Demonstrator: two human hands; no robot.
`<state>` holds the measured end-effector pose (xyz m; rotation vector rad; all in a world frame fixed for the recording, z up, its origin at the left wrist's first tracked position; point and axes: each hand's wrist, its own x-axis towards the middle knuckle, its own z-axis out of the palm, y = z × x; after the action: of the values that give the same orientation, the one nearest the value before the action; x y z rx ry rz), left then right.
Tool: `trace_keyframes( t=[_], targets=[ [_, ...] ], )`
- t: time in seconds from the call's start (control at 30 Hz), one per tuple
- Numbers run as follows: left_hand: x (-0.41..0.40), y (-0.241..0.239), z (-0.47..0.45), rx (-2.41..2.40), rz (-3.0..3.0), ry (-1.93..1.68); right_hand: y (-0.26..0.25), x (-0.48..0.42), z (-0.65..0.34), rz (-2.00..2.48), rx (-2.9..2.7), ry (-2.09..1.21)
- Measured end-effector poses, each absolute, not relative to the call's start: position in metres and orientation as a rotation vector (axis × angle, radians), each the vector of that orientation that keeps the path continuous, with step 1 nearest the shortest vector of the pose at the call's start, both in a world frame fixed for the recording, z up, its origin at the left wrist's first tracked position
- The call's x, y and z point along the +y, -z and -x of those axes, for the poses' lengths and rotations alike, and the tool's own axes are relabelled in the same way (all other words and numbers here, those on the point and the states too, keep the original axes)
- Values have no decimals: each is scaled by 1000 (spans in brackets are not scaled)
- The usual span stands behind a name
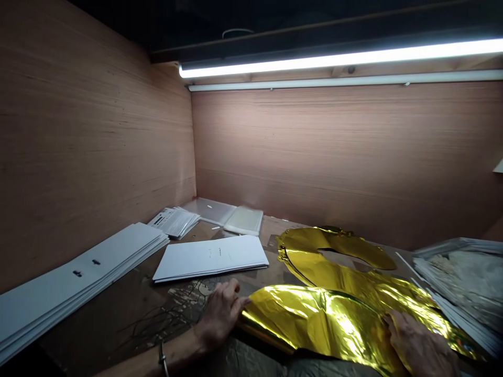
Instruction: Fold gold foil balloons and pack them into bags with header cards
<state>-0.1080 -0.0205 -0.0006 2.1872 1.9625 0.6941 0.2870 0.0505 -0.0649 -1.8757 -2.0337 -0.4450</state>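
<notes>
Gold foil (291,319) is what I've got front and centre on my feed, lying creased across the near part of the table (102,314) between both hands. Left hand (220,317) is curled with its thumb side touching the foil's left end, but I honestly can't tell whether it's pinched. Right hand (422,343) is on the foil's right part, fingers bent, blurry and running into the bottom edge, so no clue if it's gripping. More curved gold foil (296,251) sits just behind; overlap hides whether it's the same piece. Further left there's a white card stack (204,259), then a longer white stack (94,267) cut off by my left edge. Printed cards (173,222) behind are too small to read. Far right, a clear plastic bundle (467,272) is smeared, contents unclear.
</notes>
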Motion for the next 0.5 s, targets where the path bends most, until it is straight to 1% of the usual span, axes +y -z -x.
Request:
trace_keyframes(
  t=[0.03,0.1,0.17,0.23,0.3,0.37,0.5],
  targets=[
    [-23,1,106,1933,-2325,-781,64,50,-286,1888,-2062,462],
    [-30,2,99,1673,-2750,-901,62,48,-282,1905,-2081,511],
    [-37,0,85,1298,-3159,-887,60,46,-278,1917,-2078,567],
    [-43,-3,68,1181,-3382,-857,56,44,-274,1934,-2083,608],
    [-46,-6,53,1264,-3464,-902,52,42,-269,1972,-2089,626],
    [-45,-4,46,1209,-3507,-863,48,41,-266,2014,-2080,629],
    [-29,21,55,1005,-3337,-464,44,38,-259,2069,-2043,609]
  ],
)
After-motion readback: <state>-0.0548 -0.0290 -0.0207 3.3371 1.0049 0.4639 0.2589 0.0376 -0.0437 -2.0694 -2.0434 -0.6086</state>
